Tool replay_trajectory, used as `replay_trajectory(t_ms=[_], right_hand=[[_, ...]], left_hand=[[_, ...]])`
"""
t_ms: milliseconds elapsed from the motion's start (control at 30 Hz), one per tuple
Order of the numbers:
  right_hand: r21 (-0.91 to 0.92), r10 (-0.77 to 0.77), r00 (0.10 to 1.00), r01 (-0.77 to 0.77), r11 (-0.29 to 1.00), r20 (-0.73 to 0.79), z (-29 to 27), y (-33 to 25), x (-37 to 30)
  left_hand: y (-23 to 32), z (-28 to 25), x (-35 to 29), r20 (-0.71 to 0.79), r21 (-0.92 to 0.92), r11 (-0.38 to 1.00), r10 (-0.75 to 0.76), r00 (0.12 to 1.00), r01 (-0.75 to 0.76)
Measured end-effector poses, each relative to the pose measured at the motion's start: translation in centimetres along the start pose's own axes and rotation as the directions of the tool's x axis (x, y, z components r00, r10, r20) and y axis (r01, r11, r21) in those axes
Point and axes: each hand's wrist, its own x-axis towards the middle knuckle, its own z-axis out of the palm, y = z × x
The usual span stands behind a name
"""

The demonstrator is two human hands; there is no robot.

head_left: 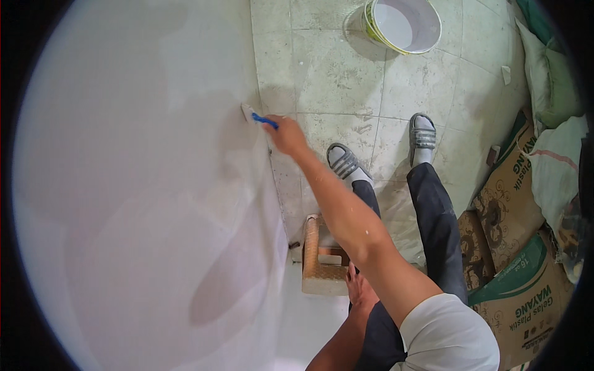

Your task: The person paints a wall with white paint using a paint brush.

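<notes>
Right now, grips a blue-handled brush (258,118) in the right hand (287,135), with fingers wrapped closed round the handle and the bare right arm (343,210) stretched out far and left. Sets the pale bristles (247,112) up against the pale wall (142,185) on the left, just beside its edge with the tiled floor (337,80). Shows white flecks along that arm, up to a white sleeve (451,331) at the near right. Has the left hand (362,289) down at the near side, next to a tan woven-patterned stool (311,247); cannot tell how far its grip opens, or whether touching the stool or just the dark trousers (436,210). Plants both feet on the tiles in grey striped sandals (344,165) and white socks (422,156), with the left foot closer to the wall. Looks out far and right of the brush to a bucket (429,28) of whitish liquid, well apart from the bristles. Takes in cardboard boxes (526,309) crowding the near right, with a white sack (552,170) lying against them.
</notes>
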Motion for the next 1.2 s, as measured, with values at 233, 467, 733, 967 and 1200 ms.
replay_trajectory(t_ms=[233, 467, 733, 967, 1200], right_hand=[[0.322, -0.122, 0.971, 0.051, 0.945, 0.205, -3.4, -6.2, -7.6], [0.107, 0.035, 0.999, -0.036, 0.994, 0.007, 0.2, 2.8, 2.2], [0.23, 0.053, 0.95, -0.129, 0.965, 0.309, -2.7, 1.9, -1.4], [0.236, -0.134, 0.965, 0.08, 0.969, 0.225, -0.3, 2.5, 1.8], [0.253, 0.044, 0.999, -0.043, 0.966, 0.001, -2.1, 1.8, 2.8]], left_hand=[[-0.4, -1.9, 0.3, 0.127, 0.661, 0.749, -0.07, 0.989, -0.032], [-3.8, 2.0, 0.8, 0.067, 0.538, 0.834, 0.105, 0.992, -0.125], [-2.1, -1.0, 0.4, 0.098, 0.552, 0.831, 0.009, 0.995, -0.062], [-4.5, 1.2, -0.4, 0.001, -0.163, 0.983, -0.085, 0.996, 0.084], [-2.2, 0.5, 0.4, 0.045, 0.607, 0.787, 0.105, 0.993, -0.111]])
